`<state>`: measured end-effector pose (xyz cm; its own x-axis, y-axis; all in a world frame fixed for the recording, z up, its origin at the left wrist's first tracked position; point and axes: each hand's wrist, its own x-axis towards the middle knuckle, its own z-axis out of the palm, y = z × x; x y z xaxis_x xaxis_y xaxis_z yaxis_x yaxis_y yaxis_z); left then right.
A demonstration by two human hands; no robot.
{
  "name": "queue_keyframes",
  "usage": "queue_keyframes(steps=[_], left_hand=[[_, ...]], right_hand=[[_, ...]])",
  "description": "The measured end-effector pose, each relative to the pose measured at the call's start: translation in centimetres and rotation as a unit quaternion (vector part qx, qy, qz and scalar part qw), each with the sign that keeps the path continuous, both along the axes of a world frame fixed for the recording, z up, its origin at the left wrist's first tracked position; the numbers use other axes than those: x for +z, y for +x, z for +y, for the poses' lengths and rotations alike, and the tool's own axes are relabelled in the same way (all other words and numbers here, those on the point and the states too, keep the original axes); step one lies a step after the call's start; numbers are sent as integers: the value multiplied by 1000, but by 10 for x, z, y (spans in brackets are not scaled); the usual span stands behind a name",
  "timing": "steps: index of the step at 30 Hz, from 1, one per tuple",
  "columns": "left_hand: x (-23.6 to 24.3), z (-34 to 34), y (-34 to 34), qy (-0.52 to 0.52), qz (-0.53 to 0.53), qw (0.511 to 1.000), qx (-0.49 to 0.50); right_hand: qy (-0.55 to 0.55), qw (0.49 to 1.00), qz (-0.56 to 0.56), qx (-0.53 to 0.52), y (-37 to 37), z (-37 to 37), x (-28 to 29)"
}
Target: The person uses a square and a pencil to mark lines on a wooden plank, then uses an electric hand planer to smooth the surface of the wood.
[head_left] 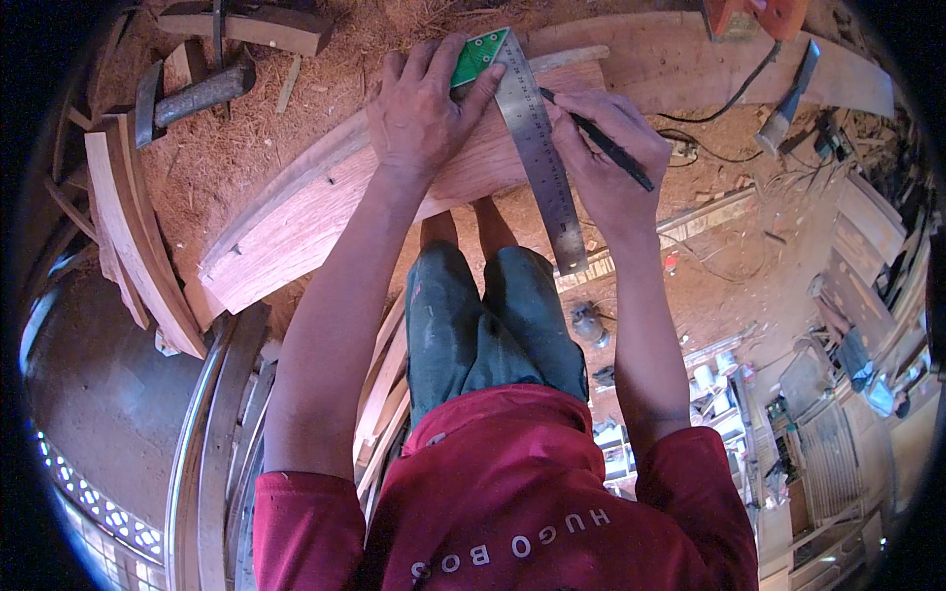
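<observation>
My left hand [419, 113] grips the green handle [476, 57] of a metal carpenter's square [540, 163], thumb at its corner, pressed onto a curved, pinkish wooden plank [276, 236]. The square's long ruled blade crosses the plank and reaches past its near edge. My right hand [621, 167] pinches a slim black pen or pencil [611, 143] beside the blade's right edge, near its upper part. Whether the tip touches the wood is hidden by my fingers.
Left: hammer-like tool [192, 98], curved offcuts [128, 217], stacked boards [217, 424]. Top right: long board [828, 79], orange tool [734, 20], chisel [788, 94], cable [729, 103]. Sawdust covers the ground [266, 167]. Another person [867, 379] is at far right.
</observation>
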<state>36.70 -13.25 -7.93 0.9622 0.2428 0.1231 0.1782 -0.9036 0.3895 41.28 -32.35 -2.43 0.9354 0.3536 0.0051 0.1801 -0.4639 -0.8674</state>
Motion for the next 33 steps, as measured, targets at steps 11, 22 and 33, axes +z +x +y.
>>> queue_keyframes(steps=[11,22,33], left_hand=[[1,-1,0,-2,-4,1000,6],[4,-2,-1,-19,21,1000,4],[16,9,-32,-43,-115,992,-28]], right_hand=[[-28,1000,-10,7,0,-5,6],[-39,999,-16,22,-5,-9,11],[16,996,15,-86,-47,-79,78]])
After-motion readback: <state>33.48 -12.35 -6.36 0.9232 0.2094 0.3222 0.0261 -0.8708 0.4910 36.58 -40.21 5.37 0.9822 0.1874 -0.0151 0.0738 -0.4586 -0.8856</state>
